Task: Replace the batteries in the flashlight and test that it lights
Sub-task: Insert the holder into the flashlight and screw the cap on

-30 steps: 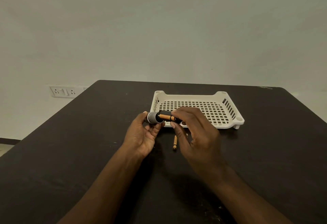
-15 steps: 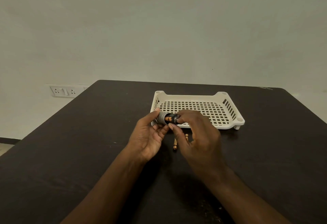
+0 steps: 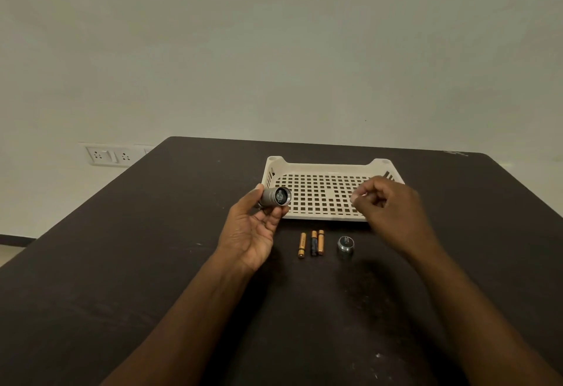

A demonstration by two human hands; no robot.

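— What do we see from the head view?

— We see our left hand (image 3: 254,230) raised over the dark tabletop (image 3: 152,263), its fingers (image 3: 275,213) closed around the grey flashlight (image 3: 276,196). The flashlight lies sideways in the grip, its open end turned toward us, just in front of the near left corner of the white perforated tray (image 3: 329,190).

— And our right hand (image 3: 387,205)?

— It hovers over the tray's near right part, fingers curled loosely with thumb and forefinger close together. We cannot tell whether anything is pinched between them.

— Where are the batteries?

— Three batteries (image 3: 313,243) lie on the tabletop just this side of the tray's near edge, lengthwise toward us. One sits slightly apart on the left; the other two touch side by side. Near them on the right, the flashlight's round cap (image 3: 345,244) rests on the tabletop, below our right hand.

— Anything beyond the tabletop?

— A wall socket panel (image 3: 111,155) sits on the pale wall past the far left corner.
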